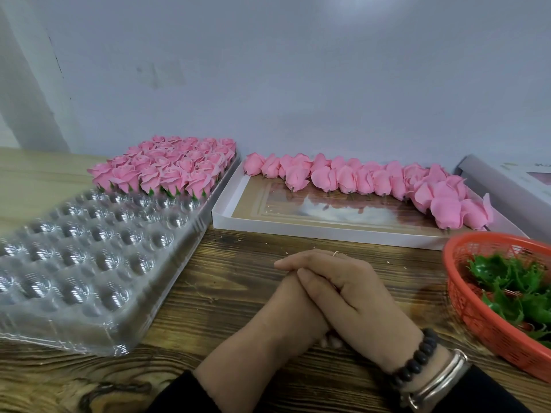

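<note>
My right hand [351, 281] lies on top of my left hand [290, 311] on the wooden table [238, 251], near the front middle. The right fingers are stretched out toward the left and its thumb lies across the back of the left hand. Most of the left fingers are hidden beneath; neither hand holds any object. A bead bracelet and a metal bangle sit on the right wrist.
A clear plastic blister tray [89, 251] lies at the left, its far rows filled with pink roses [167, 168]. A shallow white box [298, 226] behind my hands holds several loose pink rose heads [372, 180]. A red basket [474, 317] of green leaf pieces [507, 278] stands at the right.
</note>
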`<state>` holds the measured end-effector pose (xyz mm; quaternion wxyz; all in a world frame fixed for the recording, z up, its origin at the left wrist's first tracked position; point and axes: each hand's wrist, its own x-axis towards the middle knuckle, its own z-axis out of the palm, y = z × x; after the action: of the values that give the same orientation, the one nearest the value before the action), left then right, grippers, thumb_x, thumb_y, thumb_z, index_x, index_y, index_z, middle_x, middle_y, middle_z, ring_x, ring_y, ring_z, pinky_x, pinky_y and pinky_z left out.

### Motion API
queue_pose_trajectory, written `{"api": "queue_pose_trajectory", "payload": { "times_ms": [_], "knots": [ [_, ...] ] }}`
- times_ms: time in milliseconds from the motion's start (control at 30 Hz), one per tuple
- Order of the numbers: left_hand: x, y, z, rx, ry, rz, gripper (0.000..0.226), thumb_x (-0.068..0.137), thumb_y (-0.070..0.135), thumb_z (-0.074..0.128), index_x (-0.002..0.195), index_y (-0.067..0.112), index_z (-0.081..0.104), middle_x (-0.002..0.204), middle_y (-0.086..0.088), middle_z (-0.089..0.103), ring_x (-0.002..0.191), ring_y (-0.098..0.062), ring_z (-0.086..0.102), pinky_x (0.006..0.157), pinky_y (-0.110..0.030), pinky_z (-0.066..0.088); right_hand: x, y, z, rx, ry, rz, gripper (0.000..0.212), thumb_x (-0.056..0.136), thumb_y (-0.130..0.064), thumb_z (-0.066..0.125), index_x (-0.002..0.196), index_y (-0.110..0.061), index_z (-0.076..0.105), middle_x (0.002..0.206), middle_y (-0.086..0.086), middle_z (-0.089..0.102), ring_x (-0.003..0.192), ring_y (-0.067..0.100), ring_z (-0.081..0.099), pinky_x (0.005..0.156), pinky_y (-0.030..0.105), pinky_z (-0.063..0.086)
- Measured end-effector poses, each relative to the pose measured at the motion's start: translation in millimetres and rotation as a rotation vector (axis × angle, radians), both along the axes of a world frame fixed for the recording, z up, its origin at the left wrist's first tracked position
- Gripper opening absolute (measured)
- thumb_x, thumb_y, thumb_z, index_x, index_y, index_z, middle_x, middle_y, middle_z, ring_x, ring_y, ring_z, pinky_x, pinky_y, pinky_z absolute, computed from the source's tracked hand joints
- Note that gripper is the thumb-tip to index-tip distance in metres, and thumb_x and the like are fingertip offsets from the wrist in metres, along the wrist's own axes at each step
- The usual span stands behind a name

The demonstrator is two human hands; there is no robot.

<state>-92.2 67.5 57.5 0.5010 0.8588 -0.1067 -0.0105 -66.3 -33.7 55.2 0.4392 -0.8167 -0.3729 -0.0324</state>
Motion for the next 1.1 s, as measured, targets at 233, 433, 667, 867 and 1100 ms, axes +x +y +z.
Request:
{"api": "queue_pose_trajectory", "payload": {
  "times_ms": [233,433,667,867,1100],
  "knots": [
    [-0.6,6.5,-0.9,-0.136,-0.107,0.120,0.028,0.085,-0.005,0.054,0.099,0.019,0.058,0.084,0.006,0.062,0.063,0.017,0.054,0.061,-0.003,0.042,-2.1,1.0,-2.5,0.208,-0.030,-0.004,0.037,0.084,-0.044,0.041,0.117,-0.037,0.057,0.112,-0.017,0.064,0.109,0.002,0.057,0.092,0.026,0.046],
    [5.6,8.4,-3.9,-0.069,-0.232,0.195,0.024,0.076,0.009,0.071,0.071,0.029,0.059,0.074,0.005,0.066,0.070,-0.008,0.061,0.067,-0.019,0.050,2.9,2.1,-6.1,0.600,0.212,-0.137,0.034,0.087,-0.040,0.040,0.100,-0.023,0.067,0.101,-0.007,0.071,0.099,0.007,0.064,0.086,0.032,0.052],
    [8.5,4.4,-15.4,-0.041,-0.212,0.217,0.035,0.086,0.008,0.055,0.065,0.036,0.058,0.065,0.014,0.059,0.070,0.001,0.062,0.070,-0.022,0.054,-4.7,13.1,-8.7,0.356,-0.018,-0.198,0.033,0.084,-0.044,0.037,0.093,-0.033,0.067,0.093,-0.017,0.069,0.096,-0.001,0.061,0.086,0.018,0.045],
    [4.7,-1.6,-8.4,-0.231,-0.148,0.144,0.039,0.087,-0.001,0.054,0.068,0.032,0.057,0.062,0.024,0.063,0.067,0.010,0.060,0.059,-0.006,0.044,-1.3,12.2,-9.6,0.256,-0.064,-0.215,0.029,0.086,-0.036,0.043,0.094,-0.028,0.069,0.097,-0.019,0.067,0.100,-0.001,0.059,0.091,0.020,0.045],
    [4.0,-2.9,-8.3,-0.339,-0.058,0.057,0.017,0.089,-0.007,0.047,0.083,0.006,0.056,0.077,0.001,0.057,0.070,0.001,0.056,0.068,-0.014,0.045,1.0,6.2,-6.0,0.148,-0.005,-0.130,0.025,0.085,-0.027,0.047,0.097,-0.031,0.069,0.092,-0.020,0.069,0.095,-0.007,0.060,0.085,0.009,0.042]
  ]
}}
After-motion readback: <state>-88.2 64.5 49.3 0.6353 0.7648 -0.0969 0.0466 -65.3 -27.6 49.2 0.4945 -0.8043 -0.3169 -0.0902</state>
